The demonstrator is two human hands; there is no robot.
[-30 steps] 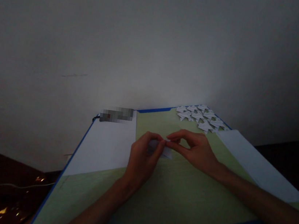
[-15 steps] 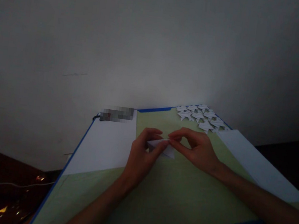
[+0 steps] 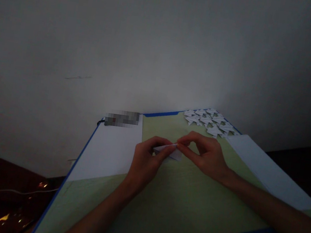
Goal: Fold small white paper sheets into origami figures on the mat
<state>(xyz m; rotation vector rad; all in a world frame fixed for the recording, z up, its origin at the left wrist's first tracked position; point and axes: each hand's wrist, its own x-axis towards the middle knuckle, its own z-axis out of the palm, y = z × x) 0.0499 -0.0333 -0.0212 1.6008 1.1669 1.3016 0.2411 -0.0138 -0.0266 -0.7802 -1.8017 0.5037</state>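
A small white folded paper piece (image 3: 171, 152) lies over the middle of a green mat (image 3: 178, 207). My left hand (image 3: 145, 164) pinches its left end between thumb and fingers. From the right, my right hand (image 3: 206, 155) pinches the upper right edge of the same piece with thumb and forefinger. Both hands meet over the paper, just above the mat.
Several small white folded paper shapes (image 3: 209, 121) are gathered at the mat's far right corner. A white sheet (image 3: 108, 150) lies on the left, another white sheet (image 3: 266, 169) on the right. The board has a blue edge (image 3: 56, 191). A wall rises behind; dark floor with a cable lies left.
My left fingers have slid along the paper piece and the fold has flattened into a thin strip. Both hands stay in nearly the same place.
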